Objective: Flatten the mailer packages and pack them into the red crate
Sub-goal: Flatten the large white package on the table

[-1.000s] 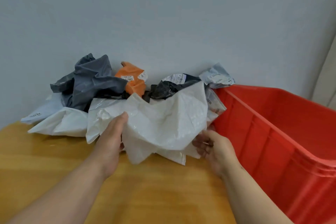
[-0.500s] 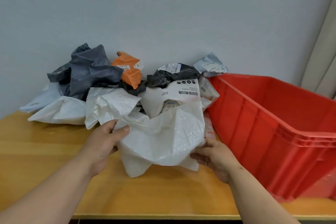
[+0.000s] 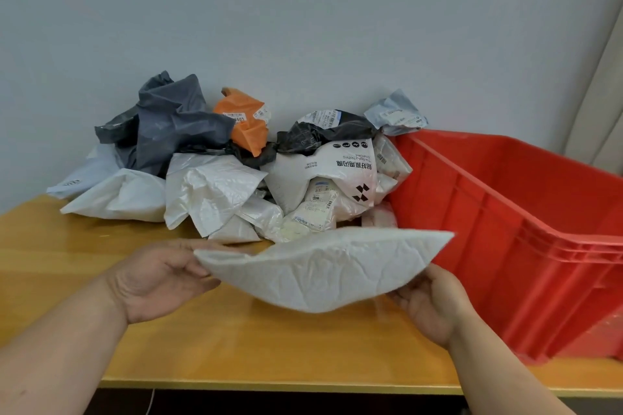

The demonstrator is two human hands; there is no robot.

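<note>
— See the crinkled white padded plastic mailer (image 3: 323,271)? It's held above the yellow wooden table (image 3: 256,347), sagging in the middle like a hammock, just in front of the heap of crumpled mailers (image 3: 236,178) by the wall.

— How is it held?

— The left hand (image 3: 158,280) pinches its left edge, thumb on top, fingers curled beneath. The right hand (image 3: 431,303) cups the right end from below, fingers bent round the edge; where that thumb sits I can't tell.

— And the big red plastic crate (image 3: 526,246)?

— Just to the right, and what shows of its inside is bare. My worry: the mailer isn't flat yet. If it goes in bowed, it'll likely spring up and waste room. The underside hold looks loose too, so a quick swing could let that end slip, or brush the heap and drag pieces off the table.
</note>
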